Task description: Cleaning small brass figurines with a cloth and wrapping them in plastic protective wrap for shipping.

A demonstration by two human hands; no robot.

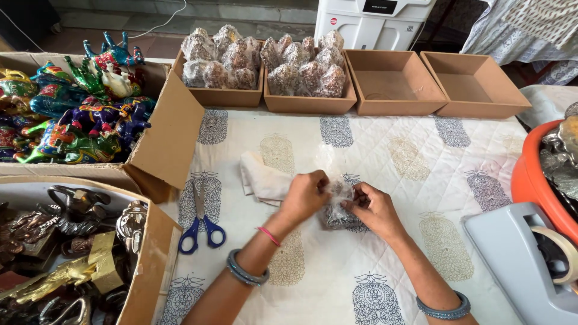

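Both hands meet over a small dark figurine [338, 212] wrapped in clear plastic, which rests on the printed cloth [421, 174] covering the desk, near its middle. The left hand [306, 195] is closed on the plastic at the top left of the figurine, fingers curled in a pinch; the right hand [371, 207] grips the wrap from the other side, fingers narrow and bunched on the film. Held this way from two sides, the wrap is drawn tight around the piece while the desk takes its weight.

Just left of the figurine lies a folded pale rag [262, 179], and further left blue-handled scissors [201, 224], within reach of the left hand. Beyond the figurine stand four brown trays: two [218, 95] [308, 102] filled with wrapped figurines, two [394, 84] [475, 87] bare inside. To the far left, cardboard boxes hold painted animals [78, 114] and metal figures [66, 241]. To the right sit a grey tape dispenser [518, 259] and an orange tub [530, 174].
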